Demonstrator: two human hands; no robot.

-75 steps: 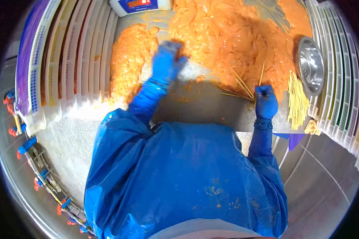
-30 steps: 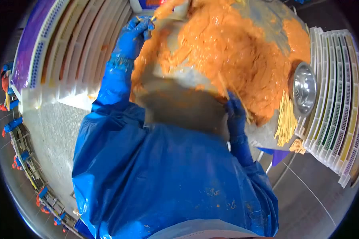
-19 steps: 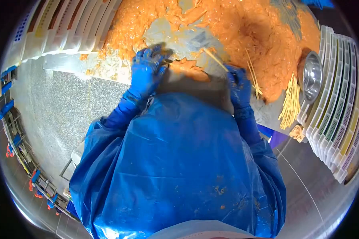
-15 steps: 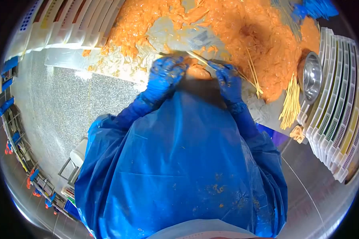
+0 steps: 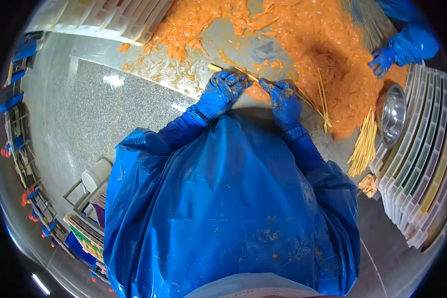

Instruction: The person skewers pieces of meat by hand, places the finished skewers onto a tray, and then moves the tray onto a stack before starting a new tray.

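Note:
My left hand (image 5: 223, 90), in a blue glove smeared with orange bits, is closed with its fingers curled at the table edge. The flat end of a bamboo skewer (image 5: 214, 67) sticks out beyond its knuckles. Between my hands, a thin skewer length slants down to my right hand (image 5: 285, 103), whose thumb and fingers pinch it. A piece of orange marinated meat (image 5: 258, 92) shows just below that length, between the two gloves. Past my right hand, a few loose skewers (image 5: 325, 102) lie against the heap of orange meat (image 5: 328, 59).
A bundle of skewers (image 5: 364, 144) lies at right beside a steel bowl (image 5: 394, 116). Stacked plastic trays (image 5: 414, 159) stand at far right, more trays (image 5: 119, 20) at upper left. Another person's gloved hand (image 5: 382, 62) reaches in at upper right. A white bucket (image 5: 97, 174) stands at left.
The view has shifted. My left hand has come closer to my right, and the skewer's flat end now shows beyond it. The other person's hand has come further into view.

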